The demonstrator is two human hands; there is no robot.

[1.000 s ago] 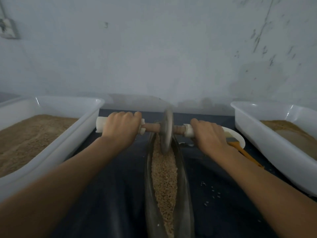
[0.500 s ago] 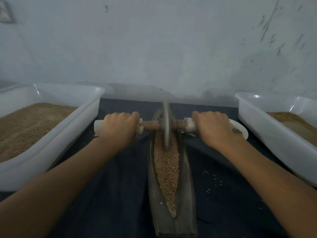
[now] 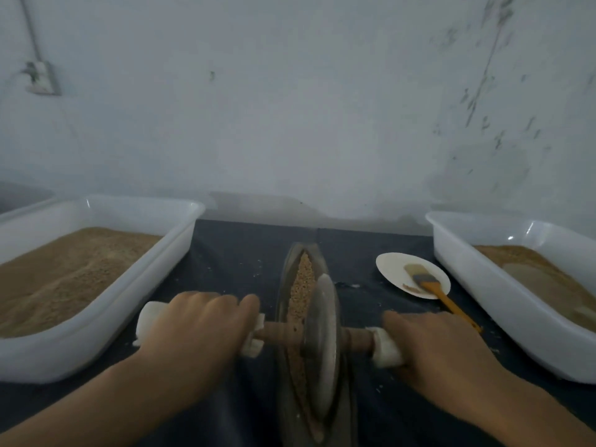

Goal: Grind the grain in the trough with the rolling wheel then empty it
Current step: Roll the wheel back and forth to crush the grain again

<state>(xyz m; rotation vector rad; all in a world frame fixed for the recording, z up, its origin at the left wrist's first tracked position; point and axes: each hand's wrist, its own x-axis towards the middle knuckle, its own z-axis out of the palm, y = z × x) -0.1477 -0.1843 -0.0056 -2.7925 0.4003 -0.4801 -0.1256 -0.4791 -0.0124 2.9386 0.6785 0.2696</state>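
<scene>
While the head view looks down over both forearms, the left hand [image 3: 200, 327] curls its fingers over the white padded left grip [image 3: 151, 321] of the wooden axle [image 3: 279, 333], holding it from above. The right hand [image 3: 442, 346] wraps the white padded right grip [image 3: 385, 348] in the same way, knuckles up. Between the hands stands the grey stone rolling wheel [image 3: 321, 343], upright on its edge inside the long, dark, boat-shaped trough [image 3: 283, 285], at the near half of it. Tan grain [image 3: 303, 282] fills the groove from the wheel to the far tip.

The trough lies on a dark blue cloth [image 3: 232, 253] and runs near to far. To the left, a white plastic tub [image 3: 180, 253] of brown ground meal sits close to the left grip's end, with a narrow strip of cloth between. To the right, a second white plastic tub [image 3: 458, 269] holds brown meal, near the right hand. Between it and the trough, a small white round plate [image 3: 393, 266] carries an orange-handled brush [image 3: 432, 283], whose handle reaches off the rim towards the right hand. Beyond the trough's far tip, open cloth runs to the pale wall [image 3: 290, 108].
</scene>
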